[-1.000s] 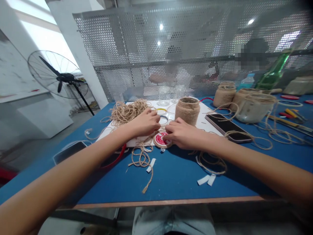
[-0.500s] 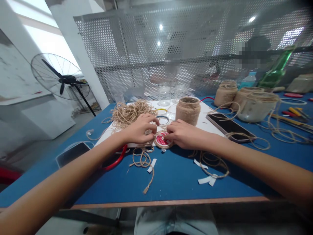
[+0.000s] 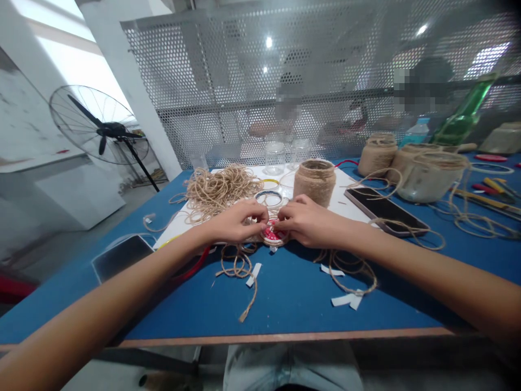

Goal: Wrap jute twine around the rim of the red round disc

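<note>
My left hand (image 3: 236, 221) and my right hand (image 3: 306, 221) meet over a small round red-and-white lid (image 3: 272, 233) ringed with jute twine, at the front edge of a white board (image 3: 345, 200). The fingers of both hands are curled and pinch at the lid's rim. A loose strand of twine (image 3: 240, 266) trails from under the left hand onto the blue table (image 3: 285, 293). A jar wrapped in twine (image 3: 314, 182) stands just behind my right hand. A heap of loose twine (image 3: 217, 187) lies behind my left hand.
A phone (image 3: 385, 209) lies right of the wrapped jar, another phone (image 3: 118, 255) at the left. More wrapped jars (image 3: 376, 153), a green bottle (image 3: 462, 117) and hand tools (image 3: 490, 190) are at the right. Two glass jars (image 3: 274, 157) stand before a perforated screen; people sit behind it. A fan (image 3: 100, 127) stands left.
My left hand has slid right from the twine heap to the lid, and now both hands pinch it together. The lid shows less, covered by fingers.
</note>
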`<action>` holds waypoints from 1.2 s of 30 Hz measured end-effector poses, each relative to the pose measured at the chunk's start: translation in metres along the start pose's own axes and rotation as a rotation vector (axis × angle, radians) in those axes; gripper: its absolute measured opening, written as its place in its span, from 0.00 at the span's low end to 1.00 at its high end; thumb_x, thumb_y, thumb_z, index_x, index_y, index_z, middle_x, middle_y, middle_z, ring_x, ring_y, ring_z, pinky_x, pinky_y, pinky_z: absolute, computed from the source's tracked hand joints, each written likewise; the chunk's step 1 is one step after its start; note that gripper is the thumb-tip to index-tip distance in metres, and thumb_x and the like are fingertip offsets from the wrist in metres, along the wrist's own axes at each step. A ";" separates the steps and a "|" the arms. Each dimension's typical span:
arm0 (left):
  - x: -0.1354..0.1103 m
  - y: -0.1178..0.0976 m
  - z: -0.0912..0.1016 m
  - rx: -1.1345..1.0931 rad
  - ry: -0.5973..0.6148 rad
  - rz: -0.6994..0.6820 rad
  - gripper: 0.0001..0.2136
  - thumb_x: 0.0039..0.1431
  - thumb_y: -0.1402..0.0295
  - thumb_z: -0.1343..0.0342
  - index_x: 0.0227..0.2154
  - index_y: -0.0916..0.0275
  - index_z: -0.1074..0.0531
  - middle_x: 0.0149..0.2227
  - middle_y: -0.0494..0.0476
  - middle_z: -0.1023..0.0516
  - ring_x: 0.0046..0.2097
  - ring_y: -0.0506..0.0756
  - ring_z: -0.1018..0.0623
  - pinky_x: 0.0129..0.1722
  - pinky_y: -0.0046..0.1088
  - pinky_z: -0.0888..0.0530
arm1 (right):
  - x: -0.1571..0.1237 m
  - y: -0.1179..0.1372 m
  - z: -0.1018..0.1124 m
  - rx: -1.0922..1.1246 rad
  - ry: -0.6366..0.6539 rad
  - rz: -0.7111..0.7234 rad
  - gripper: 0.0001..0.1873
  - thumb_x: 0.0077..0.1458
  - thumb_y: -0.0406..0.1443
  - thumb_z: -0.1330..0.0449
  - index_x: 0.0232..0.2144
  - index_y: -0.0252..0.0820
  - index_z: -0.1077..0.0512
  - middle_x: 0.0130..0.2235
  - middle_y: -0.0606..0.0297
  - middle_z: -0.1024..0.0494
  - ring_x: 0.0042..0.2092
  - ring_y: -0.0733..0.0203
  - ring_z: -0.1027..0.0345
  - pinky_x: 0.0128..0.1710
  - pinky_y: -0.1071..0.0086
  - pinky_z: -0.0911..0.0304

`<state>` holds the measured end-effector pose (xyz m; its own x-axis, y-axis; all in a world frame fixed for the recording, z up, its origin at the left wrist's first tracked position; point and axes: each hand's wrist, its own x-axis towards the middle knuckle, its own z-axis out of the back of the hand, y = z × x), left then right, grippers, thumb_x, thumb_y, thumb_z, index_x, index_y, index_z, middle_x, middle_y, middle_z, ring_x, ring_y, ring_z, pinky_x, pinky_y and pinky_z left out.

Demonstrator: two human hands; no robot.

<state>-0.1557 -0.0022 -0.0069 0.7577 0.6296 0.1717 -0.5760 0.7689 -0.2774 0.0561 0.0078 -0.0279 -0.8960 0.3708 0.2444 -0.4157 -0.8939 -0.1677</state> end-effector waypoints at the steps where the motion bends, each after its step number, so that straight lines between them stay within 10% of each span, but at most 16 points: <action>1: 0.000 -0.001 0.000 0.021 0.018 -0.014 0.09 0.56 0.65 0.54 0.27 0.64 0.33 0.30 0.53 0.33 0.35 0.50 0.34 0.37 0.26 0.38 | 0.000 0.000 0.000 -0.005 -0.001 -0.003 0.16 0.50 0.29 0.49 0.41 0.43 0.29 0.35 0.58 0.28 0.37 0.58 0.40 0.41 0.61 0.58; 12: -0.005 0.009 0.009 0.562 -0.007 -0.130 0.10 0.57 0.66 0.56 0.33 0.59 0.29 0.26 0.54 0.27 0.33 0.53 0.36 0.38 0.32 0.46 | -0.003 -0.001 -0.001 -0.032 -0.025 -0.026 0.15 0.50 0.29 0.49 0.39 0.43 0.28 0.48 0.52 0.33 0.48 0.53 0.41 0.48 0.50 0.62; 36: -0.013 0.001 -0.003 0.652 0.084 -0.219 0.15 0.56 0.67 0.55 0.46 0.55 0.33 0.21 0.54 0.28 0.30 0.53 0.35 0.37 0.33 0.47 | -0.007 -0.008 -0.002 0.060 -0.008 -0.033 0.16 0.53 0.34 0.48 0.45 0.47 0.31 0.50 0.52 0.35 0.50 0.52 0.42 0.49 0.49 0.61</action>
<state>-0.1650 -0.0100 -0.0119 0.8835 0.4619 0.0779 -0.4541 0.8037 0.3846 0.0652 0.0130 -0.0300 -0.8806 0.3984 0.2566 -0.4345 -0.8949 -0.1019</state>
